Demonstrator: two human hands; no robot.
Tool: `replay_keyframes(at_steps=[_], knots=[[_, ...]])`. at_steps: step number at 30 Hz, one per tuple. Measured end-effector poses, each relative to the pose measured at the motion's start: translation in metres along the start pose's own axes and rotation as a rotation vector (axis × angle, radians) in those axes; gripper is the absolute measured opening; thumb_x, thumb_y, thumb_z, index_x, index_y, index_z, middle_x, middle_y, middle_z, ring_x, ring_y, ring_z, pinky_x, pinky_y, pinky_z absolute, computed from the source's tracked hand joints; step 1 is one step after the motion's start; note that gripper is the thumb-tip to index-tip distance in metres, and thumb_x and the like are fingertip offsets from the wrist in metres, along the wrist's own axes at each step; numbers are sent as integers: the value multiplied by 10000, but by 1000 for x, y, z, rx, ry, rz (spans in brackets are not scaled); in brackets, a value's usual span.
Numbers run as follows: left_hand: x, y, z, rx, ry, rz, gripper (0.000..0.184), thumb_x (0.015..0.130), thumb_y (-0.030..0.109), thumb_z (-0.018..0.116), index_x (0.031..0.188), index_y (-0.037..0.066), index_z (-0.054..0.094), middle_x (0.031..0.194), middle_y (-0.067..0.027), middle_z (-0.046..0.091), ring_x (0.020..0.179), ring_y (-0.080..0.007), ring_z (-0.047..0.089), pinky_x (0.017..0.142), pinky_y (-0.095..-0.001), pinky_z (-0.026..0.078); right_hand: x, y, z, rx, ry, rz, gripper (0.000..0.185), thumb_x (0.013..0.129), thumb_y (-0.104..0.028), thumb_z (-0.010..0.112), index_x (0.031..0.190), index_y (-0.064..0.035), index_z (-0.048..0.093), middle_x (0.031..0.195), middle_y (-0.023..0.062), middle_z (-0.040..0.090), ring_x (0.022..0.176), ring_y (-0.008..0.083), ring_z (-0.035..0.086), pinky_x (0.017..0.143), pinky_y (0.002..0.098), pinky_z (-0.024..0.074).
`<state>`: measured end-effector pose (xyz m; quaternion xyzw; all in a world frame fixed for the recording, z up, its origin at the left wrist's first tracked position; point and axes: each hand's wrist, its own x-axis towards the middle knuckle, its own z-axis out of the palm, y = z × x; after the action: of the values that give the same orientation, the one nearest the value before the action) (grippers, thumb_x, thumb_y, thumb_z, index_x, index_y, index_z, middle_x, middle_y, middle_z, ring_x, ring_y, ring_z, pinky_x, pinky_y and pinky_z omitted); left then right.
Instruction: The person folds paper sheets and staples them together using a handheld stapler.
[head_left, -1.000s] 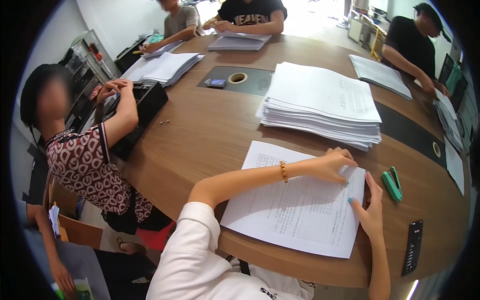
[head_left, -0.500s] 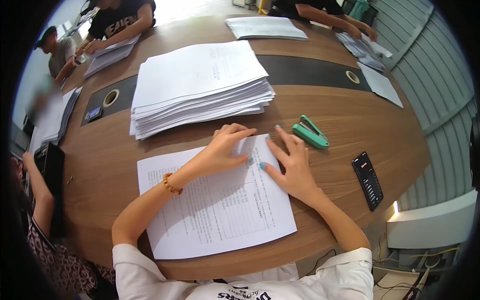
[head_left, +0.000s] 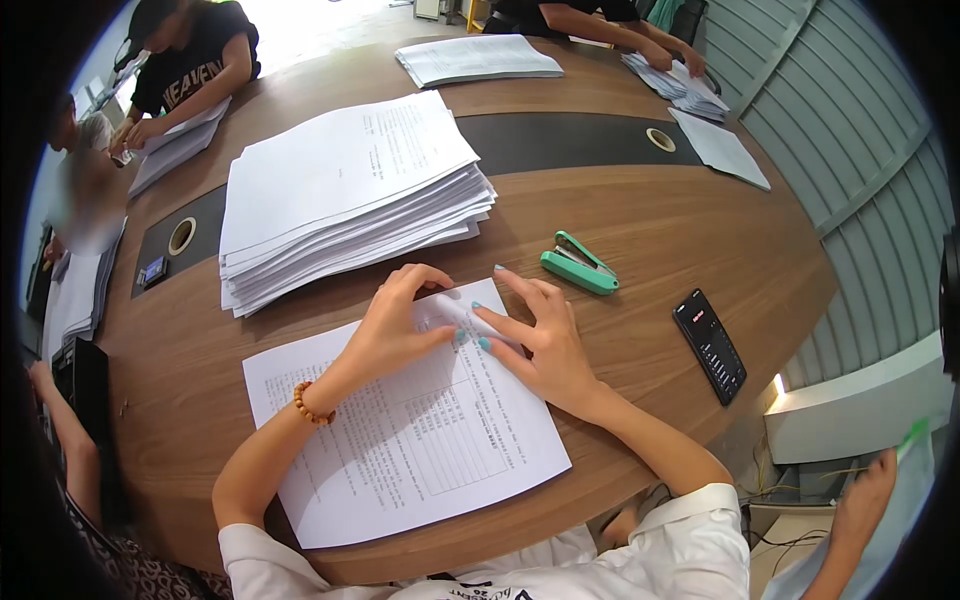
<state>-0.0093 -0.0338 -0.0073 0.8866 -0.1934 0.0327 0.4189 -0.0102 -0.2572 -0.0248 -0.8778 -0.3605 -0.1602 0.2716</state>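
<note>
A stack of printed paper sheets [head_left: 400, 440] lies on the table in front of me. At its far edge, my left hand [head_left: 395, 325] has its fingers bent over the paper and its thumb on top, with the paper bulging up between them. My right hand [head_left: 545, 350] rests on the far right corner with its fingers spread, the index finger reaching to the edge. A green stapler [head_left: 580, 268] lies beyond my right hand, touched by neither hand. Past my left hand stands a thick pile of printed sheets [head_left: 340, 190].
A phone [head_left: 710, 345] with a lit screen lies to the right. More paper stacks [head_left: 480, 60] are across the wooden table [head_left: 620, 390], where other people handle papers. At the lower right is another person's hand [head_left: 865, 500]. A black box [head_left: 80, 385] stands at the left.
The view has shifted, so the table things appear further left. The paper's far edge now bulges up between my hands. Another person's hand has appeared at the lower right.
</note>
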Motion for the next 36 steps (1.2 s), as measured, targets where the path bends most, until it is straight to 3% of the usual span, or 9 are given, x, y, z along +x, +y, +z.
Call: replay_keyframes(at_steps=[3, 7, 9, 12, 18, 23, 36], knots=[[1, -1, 0, -104, 13, -55, 344, 667, 48, 736, 975, 25, 586, 1117, -105, 567, 1063, -230, 527, 933, -332, 414, 2, -4, -3, 80, 27, -4, 408, 759, -137, 698, 1163, -184, 663, 1391, 115, 415, 1204, 299, 393, 996, 427, 332], [-2, -10, 3, -192, 50, 29, 280, 658, 28, 735, 886, 10, 574, 1115, -121, 574, 1055, -257, 534, 888, -337, 432, 2, 0, -3, 66, 42, 3, 503, 747, -117, 705, 1239, -148, 603, 1387, 138, 405, 1212, 312, 386, 999, 430, 335], [-1, -2, 2, -268, 64, 30, 217, 621, -12, 707, 790, -2, 572, 1123, -118, 576, 1050, -240, 545, 877, -321, 426, 3, 2, -1, 139, 41, 107, 587, 754, -238, 703, 1296, -106, 524, 1396, 157, 375, 1235, 341, 379, 964, 446, 355], [-1, -3, 2, -234, 62, 32, 190, 593, -37, 680, 731, -3, 554, 1106, -115, 579, 1029, -236, 551, 858, -309, 425, 1, 2, 2, 41, -43, 100, 696, 740, -268, 717, 1342, -45, 449, 1431, 181, 318, 1272, 350, 328, 1003, 459, 311], [0, -2, 4, -245, 60, -10, 198, 575, -51, 664, 698, 1, 517, 1071, -103, 583, 999, -204, 550, 836, -293, 419, -1, -1, 9, 3, -40, 108, 660, 770, -343, 693, 1299, -12, 477, 1455, 190, 266, 1304, 348, 284, 1000, 479, 295], [0, -5, 4, -262, 72, -14, 205, 575, -50, 677, 687, 9, 516, 1064, -89, 584, 989, -196, 548, 822, -293, 424, -2, -3, 10, -42, 4, 67, 619, 801, -317, 677, 1291, 4, 477, 1455, 193, 276, 1291, 344, 311, 963, 449, 332], [-2, -1, 3, -258, 75, 23, 184, 592, -36, 678, 708, 5, 541, 1061, -102, 588, 985, -209, 557, 827, -298, 428, -2, -4, 10, -35, -14, 60, 558, 817, -307, 657, 1278, -31, 509, 1462, 164, 279, 1298, 321, 306, 969, 455, 315]])
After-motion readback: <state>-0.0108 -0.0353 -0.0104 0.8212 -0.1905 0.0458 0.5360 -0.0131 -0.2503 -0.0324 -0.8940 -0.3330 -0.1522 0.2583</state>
